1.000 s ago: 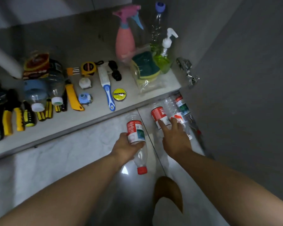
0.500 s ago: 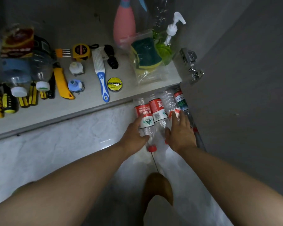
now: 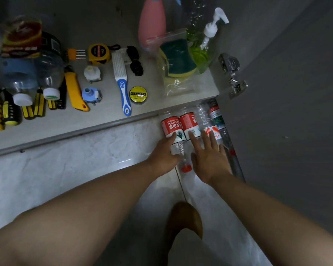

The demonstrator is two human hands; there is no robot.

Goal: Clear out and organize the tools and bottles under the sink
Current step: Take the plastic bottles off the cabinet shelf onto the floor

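— Where are the bottles relative to the hands?

— Four lie side by side on the floor (image 3: 65,169), at the right end of the cabinet shelf (image 3: 108,120). The left hand (image 3: 162,156) grips the first bottle (image 3: 169,126), the left-most one, with its thumb laid over the label's near edge. Its other fingers are hidden behind the bottle. The right hand (image 3: 208,158) lies flat, fingers straight and spread, across the second bottle (image 3: 189,122) and third bottle (image 3: 204,116).

— And the fourth bottle (image 3: 216,117)?

— Neither hand touches it. It lies just beside the open door (image 3: 277,112) on the right.

— What hems the row in?

— The shelf's front lip at the far end, where the bottle bases sit, and the door along the right side. Pale tile stretches left of the row and near, towards the person.

— Which way do they point?

— Each long axis runs near to far, leaning slightly left at the far end. The bases are far. The first bottle's red cap (image 3: 186,168) points near, showing between the two hands. The hands cover the necks of the second and third.
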